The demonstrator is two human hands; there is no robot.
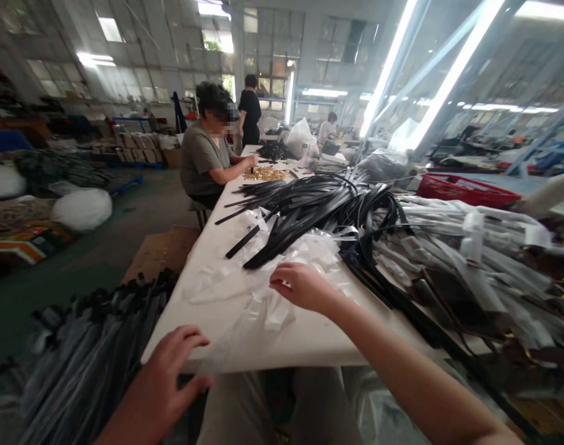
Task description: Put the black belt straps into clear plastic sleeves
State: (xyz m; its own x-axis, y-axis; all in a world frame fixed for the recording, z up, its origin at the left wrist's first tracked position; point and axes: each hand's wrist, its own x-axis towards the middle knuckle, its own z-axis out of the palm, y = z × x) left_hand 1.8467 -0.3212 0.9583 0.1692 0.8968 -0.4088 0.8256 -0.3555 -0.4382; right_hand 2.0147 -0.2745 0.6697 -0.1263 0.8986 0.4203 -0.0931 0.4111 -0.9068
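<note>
My left hand (pixel 173 364) is at the near left corner of the table, slightly blurred, with thumb and fingers apart and nothing between them. My right hand (pixel 300 285) hovers over the middle of the table with its fingers curled to the thumb; whether a thin film is pinched there I cannot make out. Beneath it lie clear plastic sleeves (pixel 279 312), loose and crumpled, one stretching toward my left hand. Just beyond is a large heap of flat black straps (pixel 305 201), their ends pointing left and toward me.
Plastic-wrapped straps with metal fittings (pixel 477 247) crowd the right side, before a red crate (pixel 467 188). Bundled wrapped straps (pixel 91 364) stand at left below the table (pixel 203 247). A seated co-worker (pixel 205 148) handles small gold-coloured pieces (pixel 264 173) at the left edge.
</note>
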